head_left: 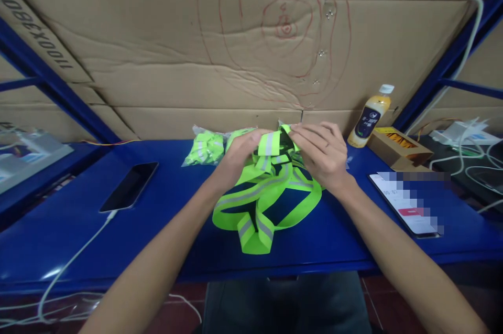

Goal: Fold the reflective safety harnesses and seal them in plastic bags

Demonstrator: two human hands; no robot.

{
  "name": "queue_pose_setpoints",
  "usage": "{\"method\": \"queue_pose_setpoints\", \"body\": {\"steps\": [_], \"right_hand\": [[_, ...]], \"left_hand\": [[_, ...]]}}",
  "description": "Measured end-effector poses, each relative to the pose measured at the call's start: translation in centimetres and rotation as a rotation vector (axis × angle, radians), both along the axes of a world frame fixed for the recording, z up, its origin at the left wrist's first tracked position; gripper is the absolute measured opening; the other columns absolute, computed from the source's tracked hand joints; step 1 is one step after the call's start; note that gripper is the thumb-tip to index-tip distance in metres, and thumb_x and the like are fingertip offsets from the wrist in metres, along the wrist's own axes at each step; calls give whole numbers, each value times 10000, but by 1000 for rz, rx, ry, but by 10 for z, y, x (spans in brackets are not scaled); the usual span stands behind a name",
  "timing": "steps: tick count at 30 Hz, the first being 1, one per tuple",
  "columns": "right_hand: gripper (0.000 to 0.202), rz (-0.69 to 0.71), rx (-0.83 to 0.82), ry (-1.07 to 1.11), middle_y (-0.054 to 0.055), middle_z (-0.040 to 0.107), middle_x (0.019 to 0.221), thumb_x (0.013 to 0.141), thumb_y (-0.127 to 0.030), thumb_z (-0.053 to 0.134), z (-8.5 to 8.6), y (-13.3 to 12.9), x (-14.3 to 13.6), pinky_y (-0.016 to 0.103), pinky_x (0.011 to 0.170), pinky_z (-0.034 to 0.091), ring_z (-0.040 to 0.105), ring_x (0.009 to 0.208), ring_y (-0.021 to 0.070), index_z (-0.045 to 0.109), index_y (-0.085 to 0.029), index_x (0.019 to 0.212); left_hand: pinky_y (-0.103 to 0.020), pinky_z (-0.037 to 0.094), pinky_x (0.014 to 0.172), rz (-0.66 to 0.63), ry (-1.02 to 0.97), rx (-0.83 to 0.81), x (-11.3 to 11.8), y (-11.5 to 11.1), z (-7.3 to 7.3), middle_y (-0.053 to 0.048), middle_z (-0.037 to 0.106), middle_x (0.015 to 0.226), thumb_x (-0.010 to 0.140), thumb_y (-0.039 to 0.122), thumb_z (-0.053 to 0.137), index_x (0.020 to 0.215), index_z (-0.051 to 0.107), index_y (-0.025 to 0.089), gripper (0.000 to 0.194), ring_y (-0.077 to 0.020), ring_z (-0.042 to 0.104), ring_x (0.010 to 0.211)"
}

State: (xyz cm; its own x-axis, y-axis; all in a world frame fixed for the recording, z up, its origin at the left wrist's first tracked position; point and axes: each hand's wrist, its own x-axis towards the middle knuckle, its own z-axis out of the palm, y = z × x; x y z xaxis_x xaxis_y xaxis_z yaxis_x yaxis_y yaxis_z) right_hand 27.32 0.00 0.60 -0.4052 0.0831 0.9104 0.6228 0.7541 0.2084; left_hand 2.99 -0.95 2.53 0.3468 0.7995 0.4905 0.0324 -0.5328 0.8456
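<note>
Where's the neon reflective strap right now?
In the head view, the strap is central, held by the left hand and right hand, its loops spread over the blue table.

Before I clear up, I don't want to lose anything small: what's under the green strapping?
Through the gaps between loops of the green strapping, the blue tabletop shows. Directly beneath the strapping itself, the surface is covered, so I can't tell whether anything small lies there.

Behind the glossy blue table (pixel 74 213) stands a brown cardboard wall (pixel 137 24); at the table's sides, 2 slanted blue posts (pixel 63 92); below it, dark-red tiled floor (pixel 395 308).
</note>
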Motion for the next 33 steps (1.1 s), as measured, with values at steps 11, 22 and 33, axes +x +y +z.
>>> {"method": "queue_pose_setpoints", "body": {"steps": [11,22,33], "right_hand": [[527,1,-149,-95,144,658,1516,1013,-301,700,19,-2,3,620,1132,528,600,1428,369,575,-288,1526],[489,117,-332,-104,91,784,1338,980,-56,542,19,-4,14,427,1004,628,771,1176,266,677,-235,1414],[597,6,-122,-63,144,615,1591,1057,-134,527,-4,3,-1,596,1158,575,615,1447,344,512,-299,1630]], "left_hand": [[-372,543,995,163,289,330,-17,5,10,-90,786,1228,956,291,765,1229,735,197,290,-259,735,1143],[-389,556,1004,320,367,616,-4,0,2,-94,790,1241,938,311,806,1300,727,205,385,-259,741,1122],[-344,586,831,64,54,-71,-2,0,7,-96,790,1105,854,471,857,1111,782,167,406,-246,726,962]]}}
